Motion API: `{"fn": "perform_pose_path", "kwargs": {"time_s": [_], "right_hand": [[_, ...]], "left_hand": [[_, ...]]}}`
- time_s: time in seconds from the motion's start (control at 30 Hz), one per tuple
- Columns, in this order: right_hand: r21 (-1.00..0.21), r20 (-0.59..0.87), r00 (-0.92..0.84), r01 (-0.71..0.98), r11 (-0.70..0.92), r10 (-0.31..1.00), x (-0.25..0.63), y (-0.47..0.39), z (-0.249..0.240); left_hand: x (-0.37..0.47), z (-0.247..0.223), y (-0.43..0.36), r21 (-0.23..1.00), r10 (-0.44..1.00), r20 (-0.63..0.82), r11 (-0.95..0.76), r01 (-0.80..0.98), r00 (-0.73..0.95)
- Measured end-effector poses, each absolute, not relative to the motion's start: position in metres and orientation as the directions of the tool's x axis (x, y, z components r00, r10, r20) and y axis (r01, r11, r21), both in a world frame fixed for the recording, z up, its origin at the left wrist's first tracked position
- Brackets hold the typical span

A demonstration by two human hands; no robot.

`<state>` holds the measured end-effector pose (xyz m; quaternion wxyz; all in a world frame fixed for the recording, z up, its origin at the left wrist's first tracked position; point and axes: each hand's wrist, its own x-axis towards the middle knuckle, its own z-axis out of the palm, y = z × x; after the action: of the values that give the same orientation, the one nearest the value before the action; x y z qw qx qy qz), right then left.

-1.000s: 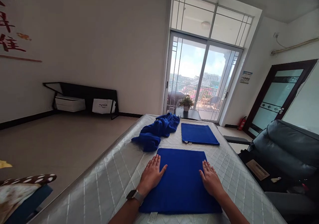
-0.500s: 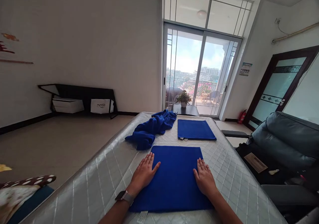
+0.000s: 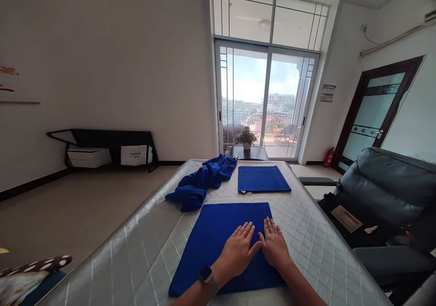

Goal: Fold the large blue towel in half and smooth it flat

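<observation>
A flat blue cloth (image 3: pixel 207 242), its shape squared off, lies directly before me on the quilted silvery mattress (image 3: pixel 136 251). My left hand (image 3: pixel 238 244) rests palm down on its middle, fingers stretched out, a watch on the wrist. Just beside it, my right hand (image 3: pixel 274 244) lies flat near the cloth's right edge, fingers out. The two thumbs are close together. Beyond is a second flat blue cloth (image 3: pixel 264 179), smaller in view, with a white tag at its near edge. A crumpled blue cloth (image 3: pixel 204 179) lies to its left.
At the right stands a dark leather armchair (image 3: pixel 391 192) with a brown card (image 3: pixel 346 218) on its seat. A potted plant (image 3: pixel 246 138) stands on a small table past the mattress. Against the left wall is a black bench (image 3: pixel 112 138); spotted fabric (image 3: pixel 37 267) shows at lower left.
My left hand has slid right across the cloth, from its left edge to beside my right hand. The right hand stays near the right edge. The view has shifted slightly.
</observation>
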<state>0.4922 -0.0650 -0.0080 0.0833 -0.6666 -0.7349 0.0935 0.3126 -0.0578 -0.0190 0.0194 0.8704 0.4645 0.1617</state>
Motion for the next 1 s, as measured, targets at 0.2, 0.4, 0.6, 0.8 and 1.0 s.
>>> {"fn": "perform_pose_path", "kwargs": {"time_s": [0.2,0.4,0.6,0.8,1.0], "right_hand": [[-0.185,-0.020,-0.162,0.970,0.155,0.987,0.495,-0.068,-0.006],[-0.241,0.007,-0.082,0.967,0.082,0.997,0.491,-0.065,-0.005],[-0.263,-0.009,-0.071,0.963,0.067,0.997,0.490,-0.066,-0.002],[-0.248,-0.003,-0.069,0.967,0.066,0.998,0.491,-0.064,-0.007],[-0.199,0.001,-0.062,0.978,0.061,0.998,0.491,-0.062,-0.011]], "left_hand": [[0.359,-0.022,-0.051,0.263,0.818,0.258,-0.571,0.778,0.514],[0.309,-0.030,-0.047,0.209,0.859,0.225,-0.503,0.839,0.460],[0.220,-0.038,-0.049,0.180,0.941,0.180,-0.318,0.931,0.287],[0.156,-0.050,-0.063,0.165,0.966,0.178,-0.217,0.962,0.188],[0.154,-0.054,-0.065,0.214,0.971,0.203,-0.170,0.962,0.127]]}}
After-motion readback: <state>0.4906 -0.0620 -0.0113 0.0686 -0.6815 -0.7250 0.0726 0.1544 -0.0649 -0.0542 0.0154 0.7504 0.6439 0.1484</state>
